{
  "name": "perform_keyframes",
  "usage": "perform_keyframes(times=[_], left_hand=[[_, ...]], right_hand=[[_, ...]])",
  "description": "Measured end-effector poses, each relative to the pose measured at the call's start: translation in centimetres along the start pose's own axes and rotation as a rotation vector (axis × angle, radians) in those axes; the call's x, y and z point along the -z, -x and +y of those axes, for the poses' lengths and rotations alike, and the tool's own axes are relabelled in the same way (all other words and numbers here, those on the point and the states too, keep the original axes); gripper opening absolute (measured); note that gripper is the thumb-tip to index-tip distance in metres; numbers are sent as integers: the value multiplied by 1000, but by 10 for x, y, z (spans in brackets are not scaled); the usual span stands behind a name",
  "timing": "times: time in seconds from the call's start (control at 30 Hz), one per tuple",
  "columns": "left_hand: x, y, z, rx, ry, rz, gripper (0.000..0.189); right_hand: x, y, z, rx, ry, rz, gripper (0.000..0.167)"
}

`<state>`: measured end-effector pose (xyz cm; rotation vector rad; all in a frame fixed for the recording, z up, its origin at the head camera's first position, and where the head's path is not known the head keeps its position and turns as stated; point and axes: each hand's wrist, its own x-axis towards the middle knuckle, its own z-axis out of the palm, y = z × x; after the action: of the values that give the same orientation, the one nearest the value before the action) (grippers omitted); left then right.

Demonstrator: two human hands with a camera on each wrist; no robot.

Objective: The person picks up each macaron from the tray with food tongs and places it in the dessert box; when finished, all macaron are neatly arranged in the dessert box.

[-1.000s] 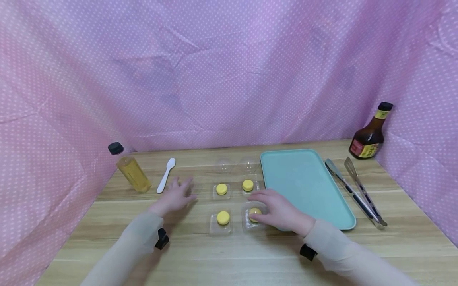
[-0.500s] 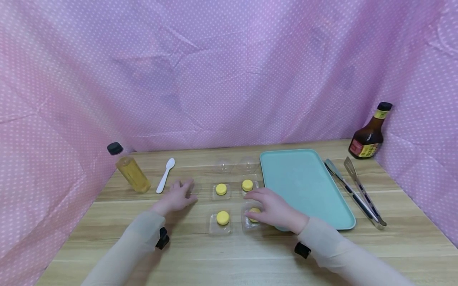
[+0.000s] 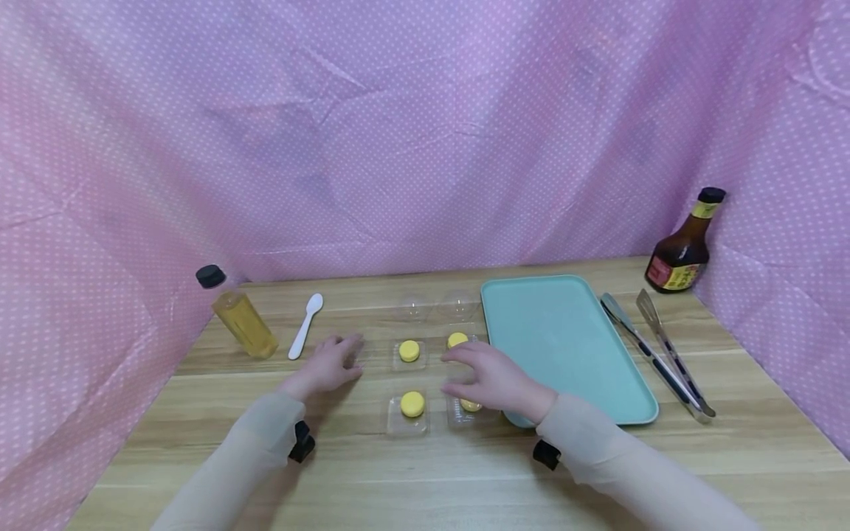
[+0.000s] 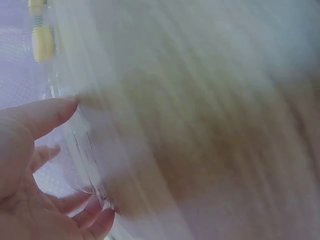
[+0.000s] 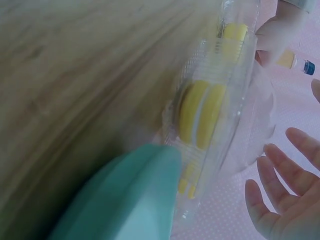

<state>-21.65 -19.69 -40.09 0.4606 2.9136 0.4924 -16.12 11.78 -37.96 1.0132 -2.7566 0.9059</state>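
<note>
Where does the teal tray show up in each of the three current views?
Head: the teal tray lies right of centre.
Left wrist: no tray discernible.
Right wrist: part of the tray, bottom, left of centre.
Shared landmark: yellow round pieces, near centre in head, top left in left wrist, right of centre in right wrist.

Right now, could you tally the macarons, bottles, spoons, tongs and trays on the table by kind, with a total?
Yellow macarons: 4
Bottles: 2
White spoon: 1
Pair of tongs: 1
Teal tray: 1
Total: 9
</note>
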Motion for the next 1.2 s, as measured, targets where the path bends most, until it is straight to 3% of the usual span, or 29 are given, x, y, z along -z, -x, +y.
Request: perform_keyframes(times=[0.23, 0.47, 0.8, 1.0, 1.2], left_hand=[[0, 0, -1, 15, 51, 28, 69], [-3, -2, -5, -55, 81, 94, 72], [-3, -1, -4, -79, 161, 96, 80], [-2, 4, -1, -118, 210, 127, 78], [-1, 8, 2, -121, 200, 163, 76]], right_hand=[[-4, -3, -1, -5, -4, -27, 45], [-6, -5, -1, -13, 0, -39, 44], [-10, -9, -4, -23, -6, -54, 43], [-13, -11, -4, -19, -7, -56, 43], [-15, -13, -3, -18, 3, -67, 45]])
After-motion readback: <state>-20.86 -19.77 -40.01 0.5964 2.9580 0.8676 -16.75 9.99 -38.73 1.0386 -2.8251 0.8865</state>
